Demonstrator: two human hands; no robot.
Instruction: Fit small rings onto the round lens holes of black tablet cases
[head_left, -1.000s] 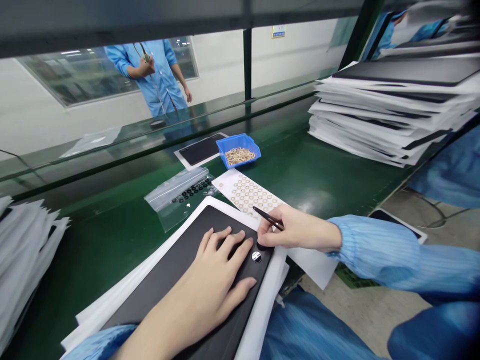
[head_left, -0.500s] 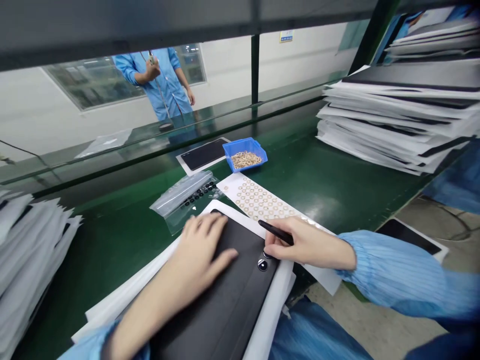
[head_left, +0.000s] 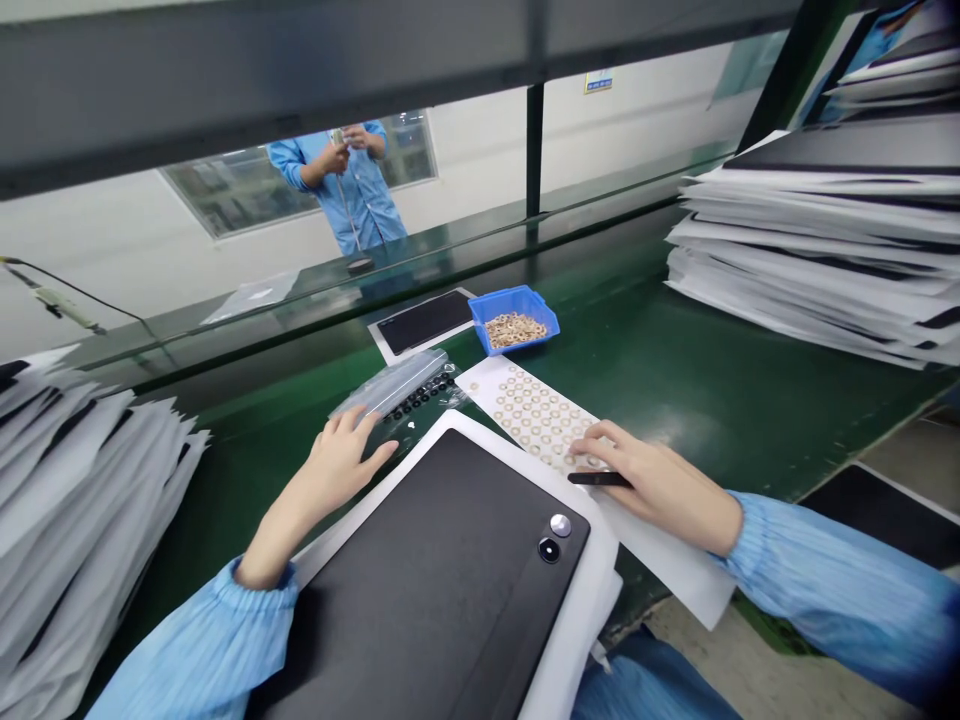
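A black tablet back cover (head_left: 442, 560) lies on a white foam sheet (head_left: 581, 640) before me, with two small round camera parts (head_left: 555, 537) near its right edge. My left hand (head_left: 330, 475) rests open at the cover's far left corner, fingertips toward a clear plastic bag (head_left: 405, 395) of small black rings. My right hand (head_left: 652, 480) holds black tweezers (head_left: 598, 479) and lies on a white sheet of tan ring stickers (head_left: 536, 415).
A blue bin (head_left: 517, 318) of tan rings stands behind the sticker sheet, beside another black panel (head_left: 424, 322). Tall stacks of foam-wrapped panels rise at the left (head_left: 75, 500) and right (head_left: 825, 250). A person in a blue coat (head_left: 349, 185) stands beyond the green conveyor.
My left hand slid off the cover to its far left corner near the bag. My right hand left the camera parts and moved onto the sticker sheet with the tweezers.
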